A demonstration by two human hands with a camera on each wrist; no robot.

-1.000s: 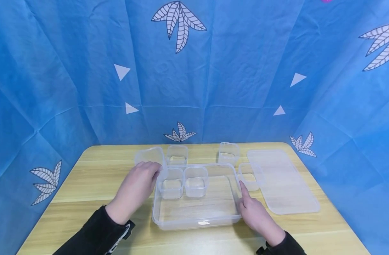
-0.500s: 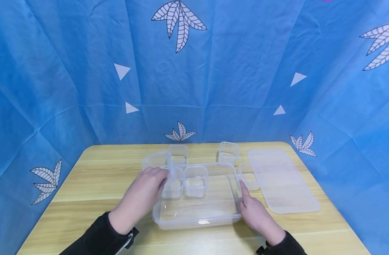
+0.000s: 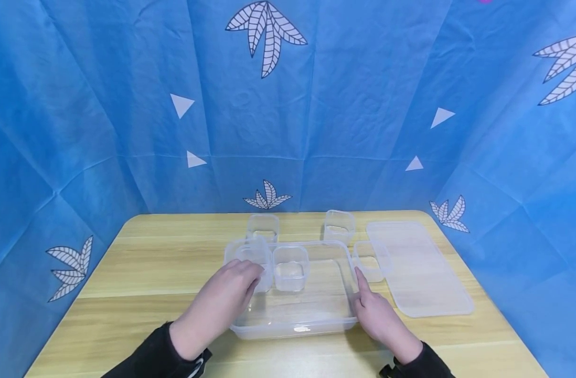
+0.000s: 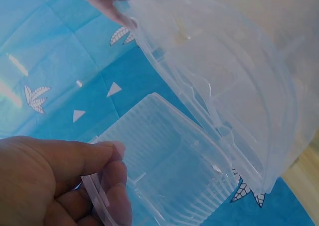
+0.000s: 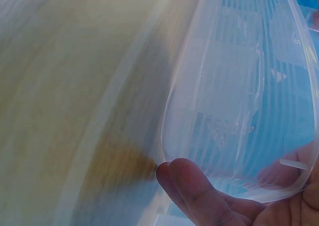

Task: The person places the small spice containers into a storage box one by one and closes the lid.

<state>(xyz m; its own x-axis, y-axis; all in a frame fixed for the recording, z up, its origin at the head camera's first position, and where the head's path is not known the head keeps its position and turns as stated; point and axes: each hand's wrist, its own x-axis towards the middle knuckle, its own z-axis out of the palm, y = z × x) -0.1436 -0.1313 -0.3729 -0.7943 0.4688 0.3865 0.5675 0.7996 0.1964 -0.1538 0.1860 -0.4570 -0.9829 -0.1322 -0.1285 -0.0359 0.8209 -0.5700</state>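
Observation:
My left hand (image 3: 224, 296) pinches the wall of a small clear plastic container (image 4: 174, 156) between thumb and fingers. That container is tilted over the left end of a large clear plastic box (image 3: 297, 331). Inside the box two more small containers stand side by side at the back left; one (image 3: 290, 270) shows plainly, while the other is partly hidden behind the held container and hand. My right hand (image 3: 380, 315) grips the box's right side, its index finger stretched along the rim. In the right wrist view, fingers (image 5: 192, 186) curl at the edge of the box (image 5: 234, 111).
Behind the box stand two small clear containers, one on the left (image 3: 263, 226) and one on the right (image 3: 339, 226). Another small container (image 3: 369, 262) sits beside the box's right end, next to a flat translucent lid (image 3: 420, 278). A blue curtain (image 3: 288, 105) borders the wooden table.
My left hand has carried the small container rightward and down, from beyond the box's left corner to over its left end. My right hand and the box stay put.

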